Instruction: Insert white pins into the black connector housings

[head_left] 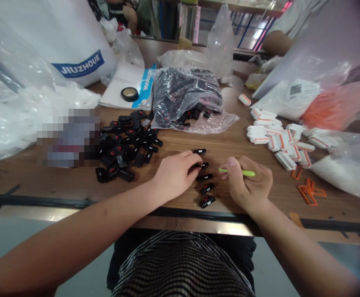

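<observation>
On the wooden tabletop, several black plastic connector housings [207,201] with red marks stand in a column between my hands. My left hand [175,173] is closed, its fingertips on one black connector housing [204,165] near the top of that column. My right hand [252,183] grips a slim tool with a lime-green handle [248,173], its thin end pointing left toward the same housing. I cannot make out whether the tip touches it. A loose heap of more black housings [133,142] lies to the left of my left hand.
A clear bag of black housings [187,97] lies at the back, beside black tape [129,94] on a booklet [114,88]. White pieces with orange strips [274,138] and orange frames [310,194] lie right. Plastic bags flank both sides; a bottle [186,24] stands behind.
</observation>
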The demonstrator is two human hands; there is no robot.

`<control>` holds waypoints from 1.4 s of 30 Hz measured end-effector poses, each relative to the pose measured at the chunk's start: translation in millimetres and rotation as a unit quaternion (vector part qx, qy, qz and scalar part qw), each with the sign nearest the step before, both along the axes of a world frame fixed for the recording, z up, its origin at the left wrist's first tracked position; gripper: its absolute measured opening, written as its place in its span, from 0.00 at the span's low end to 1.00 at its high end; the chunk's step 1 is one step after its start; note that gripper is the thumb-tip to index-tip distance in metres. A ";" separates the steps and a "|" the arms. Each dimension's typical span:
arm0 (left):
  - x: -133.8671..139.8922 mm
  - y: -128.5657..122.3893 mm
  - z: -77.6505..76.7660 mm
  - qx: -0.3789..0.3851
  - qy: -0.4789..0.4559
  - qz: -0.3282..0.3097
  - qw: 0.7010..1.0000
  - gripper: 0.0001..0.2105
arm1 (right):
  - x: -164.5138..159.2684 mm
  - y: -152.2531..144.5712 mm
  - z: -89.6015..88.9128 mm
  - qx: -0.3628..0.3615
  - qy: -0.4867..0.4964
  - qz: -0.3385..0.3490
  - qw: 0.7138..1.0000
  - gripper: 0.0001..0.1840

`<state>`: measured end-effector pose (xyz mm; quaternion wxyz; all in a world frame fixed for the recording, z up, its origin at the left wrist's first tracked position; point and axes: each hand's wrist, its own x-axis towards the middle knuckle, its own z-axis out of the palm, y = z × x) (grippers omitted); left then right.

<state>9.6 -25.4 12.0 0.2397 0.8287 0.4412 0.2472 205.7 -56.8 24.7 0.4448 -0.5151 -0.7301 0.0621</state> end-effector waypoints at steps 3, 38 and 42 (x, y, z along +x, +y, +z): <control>0.2 0.6 -0.1 -0.002 -0.010 0.007 1.000 0.06 | -0.6 0.8 2.7 -0.010 -0.030 0.011 0.999 0.19; -1.9 1.5 -2.6 0.003 -0.023 -0.015 1.000 0.07 | 0.7 2.0 -3.2 -0.067 0.171 -0.026 0.983 0.18; -1.9 1.4 -3.3 0.008 -0.027 -0.012 1.000 0.07 | 1.3 1.6 -3.2 -0.058 0.164 -0.032 0.984 0.18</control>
